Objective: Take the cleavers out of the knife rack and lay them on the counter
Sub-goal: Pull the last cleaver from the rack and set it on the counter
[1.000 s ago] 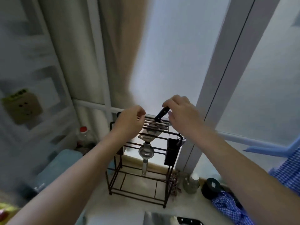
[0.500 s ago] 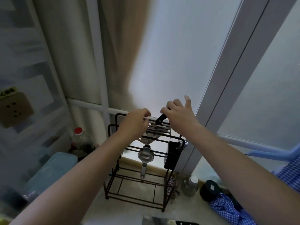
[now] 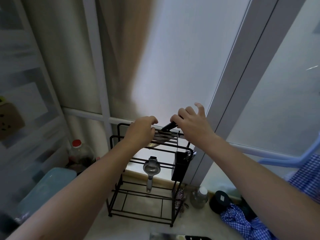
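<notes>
My right hand (image 3: pixel 192 127) is at the top of the black wire knife rack (image 3: pixel 147 172), thumb and first fingers pinched round the dark handle (image 3: pixel 168 126) of a cleaver, the other fingers spread loose above it. The handle sticks up at a slant from the top rails, and the blade (image 3: pixel 160 138) is still down between the bars, only partly visible through them. My left hand (image 3: pixel 141 131) is curled over the top rails just beside the handle; I cannot tell whether it grips a rail or merely rests there. The rack stands on the pale counter (image 3: pixel 135 227) against the window. A metal squeezer (image 3: pixel 151 168) hangs from a middle bar of the rack and a black holder (image 3: pixel 180 166) hangs on its right end. At the bottom edge, another cleaver (image 3: pixel 176 237) lies on the counter, mostly cut off. A red-capped bottle (image 3: pixel 78 151) stands to the left of the rack, a small jar (image 3: pixel 199 196) to its right.
</notes>
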